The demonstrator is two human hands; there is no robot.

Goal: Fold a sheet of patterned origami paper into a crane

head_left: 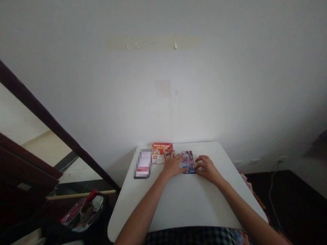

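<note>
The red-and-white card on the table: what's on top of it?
The left hand overlaps the lower right part of the red-and-white card; whatever it covers is hidden. Whether the hand touches or hovers can't be told from this view.

Lighting: dim, diffuse, greyish; possibly from the left, shadows being too faint for certainty. White table [184, 207]: pale, faint soft-edged shadows. Wall [217, 112] behind table: palest above far edge, darker toward corners. Floor [260, 187] right of table: near-black. Smartphone [143, 165], table's left: pixelated. Illustrated card [188, 164] on table: small lettering soft. Dark frame [51, 119] left of table: slanted, wide-angle stretch.
</note>
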